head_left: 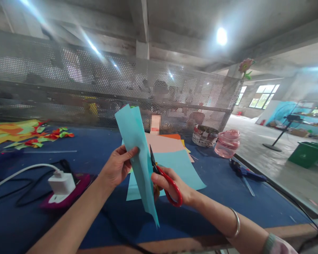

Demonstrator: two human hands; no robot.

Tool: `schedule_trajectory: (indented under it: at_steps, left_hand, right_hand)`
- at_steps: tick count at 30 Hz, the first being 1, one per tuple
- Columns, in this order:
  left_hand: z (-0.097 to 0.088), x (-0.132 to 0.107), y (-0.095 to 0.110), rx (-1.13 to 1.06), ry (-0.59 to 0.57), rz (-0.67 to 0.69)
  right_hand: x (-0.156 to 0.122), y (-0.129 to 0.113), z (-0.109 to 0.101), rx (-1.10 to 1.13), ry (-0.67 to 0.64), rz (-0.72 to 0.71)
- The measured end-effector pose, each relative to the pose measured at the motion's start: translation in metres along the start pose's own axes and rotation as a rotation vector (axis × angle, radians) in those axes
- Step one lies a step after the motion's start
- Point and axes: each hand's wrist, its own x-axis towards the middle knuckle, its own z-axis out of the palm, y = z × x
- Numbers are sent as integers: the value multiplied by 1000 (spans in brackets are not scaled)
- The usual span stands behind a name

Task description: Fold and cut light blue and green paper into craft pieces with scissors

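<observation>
My left hand (118, 164) pinches a folded sheet of light blue paper (134, 132), thumb on its near face, and holds it upright above the table. In my right hand (172, 180) is a pair of scissors (171, 185) with red handles and dark blades. The blades point up and lie close beside the right edge of the folded paper; whether they touch it I cannot tell. Below the hands, another light blue sheet (184, 169) lies flat, partly over a pale pink sheet (165, 143). Orange and yellow paper edges show behind them.
A white charger (61, 183) is plugged into a purple power strip (82, 183) at left, with cables around. Colourful paper scraps (50, 135) lie at the far left. At right are a woven basket (204, 135), a pink jar (227, 144) and a glue gun (246, 173). Perforated metal panel (108, 84) stands behind.
</observation>
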Motion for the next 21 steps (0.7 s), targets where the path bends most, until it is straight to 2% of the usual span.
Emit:
schedule_trajectory:
  at_steps: [5,12,21]
  left_hand:
    - [-2,1,-1,-9,1,13]
    - [-4,1,-2,-13,-17,11]
    - [-4,1,-1,-11,-23,15]
  right_hand:
    - [1,-1,5,18,-8,-32]
    - [3,11,4,37,63,-74]
    - [-1,9,4,67,51,-99]
